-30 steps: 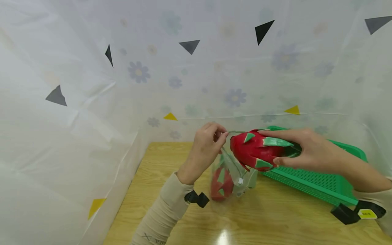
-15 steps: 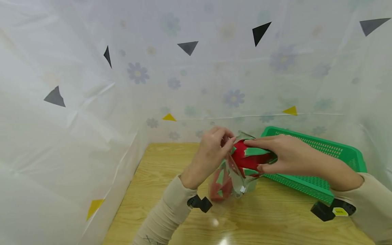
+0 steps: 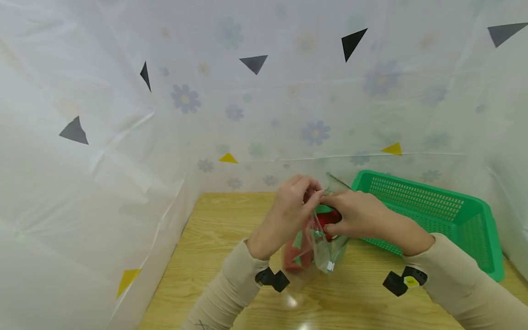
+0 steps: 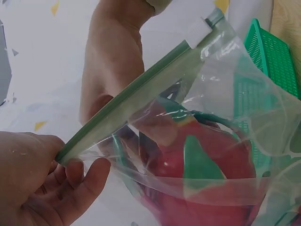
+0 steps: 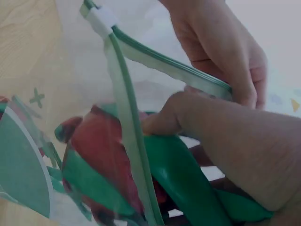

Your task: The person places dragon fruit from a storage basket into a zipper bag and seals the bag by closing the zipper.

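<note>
A clear zip bag [image 4: 131,96] with a green zip edge and a white slider [image 4: 199,33] stands on the wooden table. My left hand [image 3: 284,214] pinches one side of its mouth between thumb and fingers. Reaching into the mouth, my right hand [image 3: 365,216] grips a red dragon fruit [image 3: 327,222] with green scales. In the right wrist view, much of that fruit [image 5: 101,162] shows through the plastic, below the zip edge. Another dragon fruit [image 3: 298,256] lies lower in the bag, on its left side.
A green perforated basket [image 3: 492,243] stands at the right, behind my right forearm. Wood-grain table [image 3: 231,220] extends left and in front of the bag. Pale plastic sheeting with flowers and triangles [image 3: 254,64] hangs behind and at the left.
My right hand has moved left and down, taking the dragon fruit from over the basket side into the bag's mouth. My left hand has shifted slightly right, still pinching the bag's edge.
</note>
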Demonstrator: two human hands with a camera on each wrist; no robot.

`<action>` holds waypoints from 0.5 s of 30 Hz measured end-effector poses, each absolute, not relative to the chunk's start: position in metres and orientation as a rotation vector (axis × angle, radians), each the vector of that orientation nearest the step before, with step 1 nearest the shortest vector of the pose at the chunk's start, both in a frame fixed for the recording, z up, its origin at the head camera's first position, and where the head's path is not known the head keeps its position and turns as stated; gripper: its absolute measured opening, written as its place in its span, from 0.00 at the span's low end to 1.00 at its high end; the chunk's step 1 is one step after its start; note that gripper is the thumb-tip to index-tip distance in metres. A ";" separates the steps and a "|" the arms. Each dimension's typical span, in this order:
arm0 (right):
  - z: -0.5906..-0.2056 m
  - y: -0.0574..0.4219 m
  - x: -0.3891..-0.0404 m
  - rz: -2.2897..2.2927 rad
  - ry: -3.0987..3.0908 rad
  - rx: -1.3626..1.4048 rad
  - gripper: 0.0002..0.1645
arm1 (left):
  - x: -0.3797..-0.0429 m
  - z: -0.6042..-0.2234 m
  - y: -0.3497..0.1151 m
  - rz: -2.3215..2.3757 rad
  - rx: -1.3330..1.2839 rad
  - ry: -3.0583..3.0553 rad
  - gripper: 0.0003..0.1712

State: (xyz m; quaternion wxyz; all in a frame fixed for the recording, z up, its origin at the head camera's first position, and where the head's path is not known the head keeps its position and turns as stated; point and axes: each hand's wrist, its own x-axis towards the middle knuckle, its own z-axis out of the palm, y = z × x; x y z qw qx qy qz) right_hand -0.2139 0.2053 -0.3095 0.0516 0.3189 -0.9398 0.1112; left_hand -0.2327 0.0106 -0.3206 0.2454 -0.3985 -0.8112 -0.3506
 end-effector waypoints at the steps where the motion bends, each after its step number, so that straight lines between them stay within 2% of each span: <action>1: -0.311 0.203 -0.214 0.302 -2.849 0.958 0.17 | -0.232 -0.321 0.011 -0.962 -1.088 -2.217 0.05; 3: -0.314 0.197 -0.214 0.218 -2.827 0.940 0.11 | -0.232 -0.321 0.011 -0.972 -1.088 -2.218 0.05; 5: -0.315 0.192 -0.215 0.144 -2.828 0.937 0.10 | -0.231 -0.321 0.012 -0.979 -1.088 -2.211 0.05; 9: -0.317 0.184 -0.219 0.054 -2.918 0.968 0.16 | -0.229 -0.320 0.015 -0.984 -1.101 -2.189 0.05; 13: -0.321 0.180 -0.220 -0.055 -3.019 0.941 0.29 | -0.227 -0.319 0.018 -1.019 -1.130 -2.171 0.06; 15: -0.323 0.180 -0.219 -0.119 -3.041 0.901 0.30 | -0.227 -0.320 0.019 -1.049 -1.137 -2.170 0.06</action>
